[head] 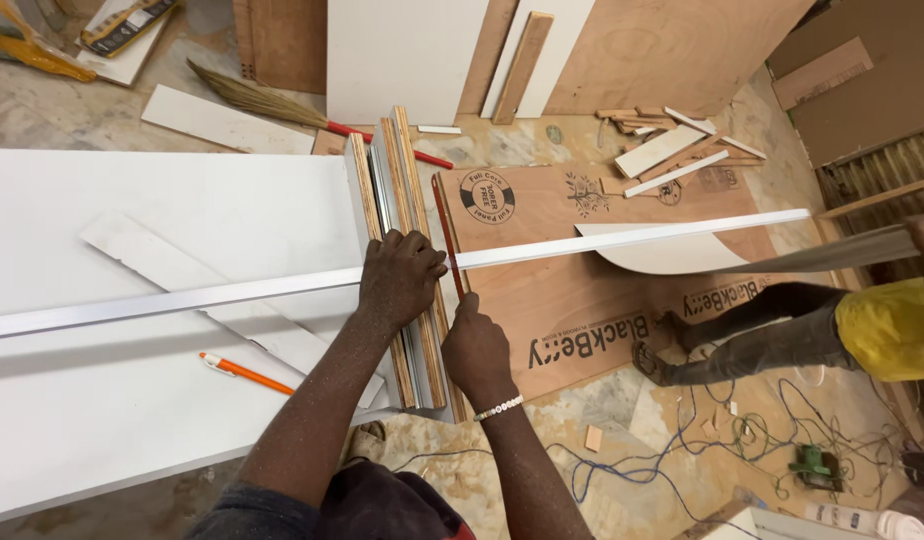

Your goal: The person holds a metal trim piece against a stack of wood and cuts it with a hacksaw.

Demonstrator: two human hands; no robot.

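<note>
My left hand [400,277] presses down on a long white laminate strip [622,238] where it crosses the edge of the white board [132,400]. My right hand [474,345] grips a thin red-handled blade tool [445,225] held against the strip, just right of my left hand. The strip runs from the far left edge to the upper right, where it leaves the board and hangs in the air. A stack of plywood strips on edge [397,180] lies under both hands.
An orange pencil [244,372] lies on the white board. A person in a yellow shirt [882,325] crouches at right on a brown plywood sheet [582,300], holding a curled laminate sheet [672,250]. Wood offcuts [672,145], a broom [262,100], cables and a green power tool [812,465] litter the floor.
</note>
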